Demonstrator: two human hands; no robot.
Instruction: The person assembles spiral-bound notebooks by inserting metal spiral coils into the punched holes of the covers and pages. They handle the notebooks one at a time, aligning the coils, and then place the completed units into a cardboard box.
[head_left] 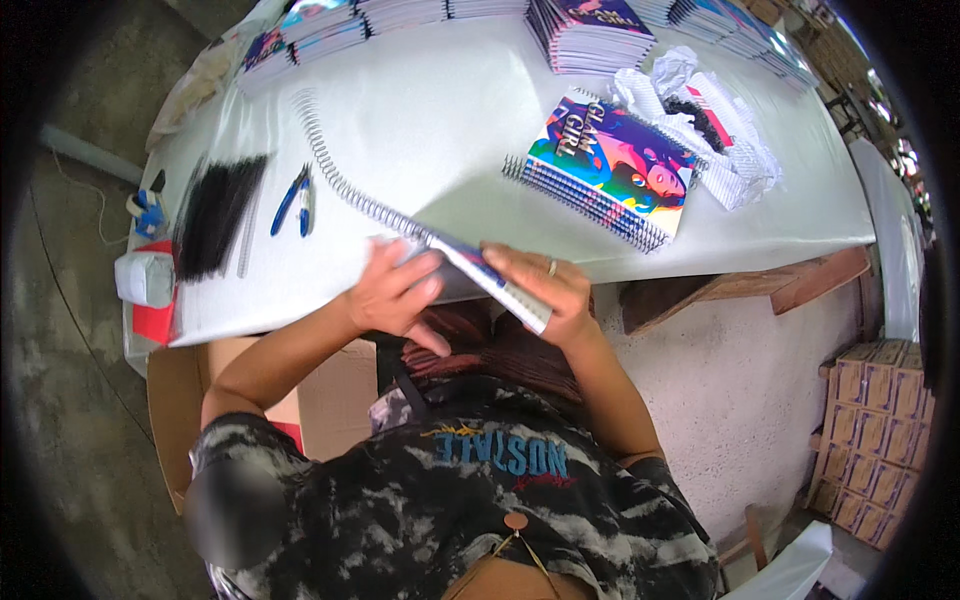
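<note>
My right hand [545, 290] grips a notebook [500, 287] near the table's front edge, its pages seen edge-on and tilted. A long clear spiral coil [345, 190] curves away from the notebook's far end across the white table. Beside that end is my left hand [395, 287], palm up with fingers apart and slightly blurred; whether it touches the coil is unclear. To the left lie blue-handled pliers [293, 205] and a bundle of black spiral coils [215, 215]. A stack of coil-bound notebooks [610, 170] with colourful covers sits to the right.
Stacks of notebooks [590, 40] line the table's far side. Crumpled white wrapping [735, 150] lies beyond the bound stack. A white wrapped block [145, 278] and a blue tape dispenser [147, 215] sit at the left edge. An open cardboard box [335, 400] stands below the table.
</note>
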